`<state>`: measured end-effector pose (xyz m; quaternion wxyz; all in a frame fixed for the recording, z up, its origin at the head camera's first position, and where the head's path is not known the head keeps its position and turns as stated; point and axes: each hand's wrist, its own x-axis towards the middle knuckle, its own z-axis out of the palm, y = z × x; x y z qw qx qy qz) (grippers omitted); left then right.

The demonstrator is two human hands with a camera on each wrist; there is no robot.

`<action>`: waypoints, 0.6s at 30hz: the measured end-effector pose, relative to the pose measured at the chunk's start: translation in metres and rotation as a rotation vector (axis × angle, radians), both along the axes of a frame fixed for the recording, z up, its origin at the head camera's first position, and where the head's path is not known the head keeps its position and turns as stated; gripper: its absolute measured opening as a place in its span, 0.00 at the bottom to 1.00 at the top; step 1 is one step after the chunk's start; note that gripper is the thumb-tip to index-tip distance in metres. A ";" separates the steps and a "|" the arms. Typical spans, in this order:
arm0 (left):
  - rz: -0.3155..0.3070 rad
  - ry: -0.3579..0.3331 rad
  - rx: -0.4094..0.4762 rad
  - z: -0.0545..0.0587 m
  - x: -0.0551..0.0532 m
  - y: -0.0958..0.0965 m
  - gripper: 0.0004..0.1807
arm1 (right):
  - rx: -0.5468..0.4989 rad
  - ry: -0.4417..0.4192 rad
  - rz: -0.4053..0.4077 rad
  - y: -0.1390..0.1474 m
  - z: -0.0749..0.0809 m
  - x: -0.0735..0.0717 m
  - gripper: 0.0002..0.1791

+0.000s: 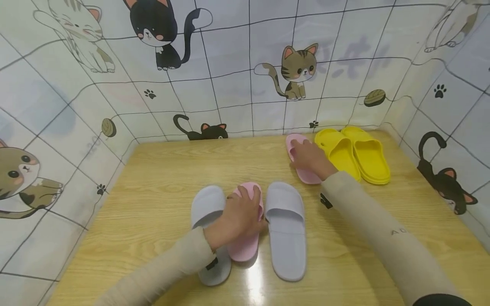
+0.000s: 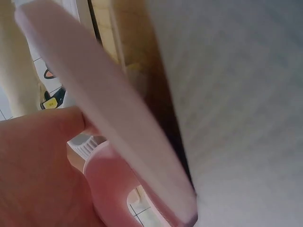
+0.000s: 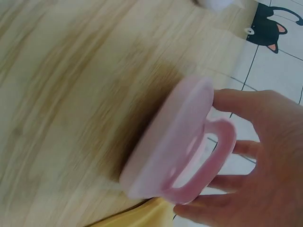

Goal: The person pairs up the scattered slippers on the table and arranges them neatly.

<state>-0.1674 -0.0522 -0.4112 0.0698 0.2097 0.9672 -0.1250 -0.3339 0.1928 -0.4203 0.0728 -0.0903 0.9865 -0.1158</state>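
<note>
In the head view my left hand (image 1: 242,214) grips a pink slipper (image 1: 245,250) between two light grey slippers, a left one (image 1: 208,199) and a right one (image 1: 288,246). The left wrist view has this pink slipper (image 2: 104,104) tilted on edge, close beside a grey surface that fills the right side. At the back right, my right hand (image 1: 311,157) holds the other pink slipper (image 1: 308,177) around its strap area. In the right wrist view, the thumb lies at one side of that slipper (image 3: 165,137), with the fingers across its strap.
A pair of yellow slippers (image 1: 371,159) stands at the far right, close beside the right-hand pink slipper. The wooden surface (image 1: 153,191) is bounded by a back wall (image 1: 229,93) and side walls printed with cartoon cats.
</note>
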 end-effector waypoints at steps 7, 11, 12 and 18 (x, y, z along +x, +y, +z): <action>-0.006 -0.004 0.030 0.002 -0.003 -0.003 0.60 | -0.010 0.007 0.004 0.005 -0.006 -0.005 0.46; -0.017 -0.043 0.063 0.005 -0.010 -0.005 0.57 | -0.008 0.018 0.013 0.005 -0.008 -0.008 0.47; -0.013 -0.065 0.075 0.007 -0.013 -0.005 0.56 | -0.004 0.013 0.020 0.005 -0.008 -0.009 0.48; 0.025 -0.190 0.127 0.015 -0.033 -0.002 0.50 | -0.014 -0.096 0.050 0.013 0.000 -0.011 0.49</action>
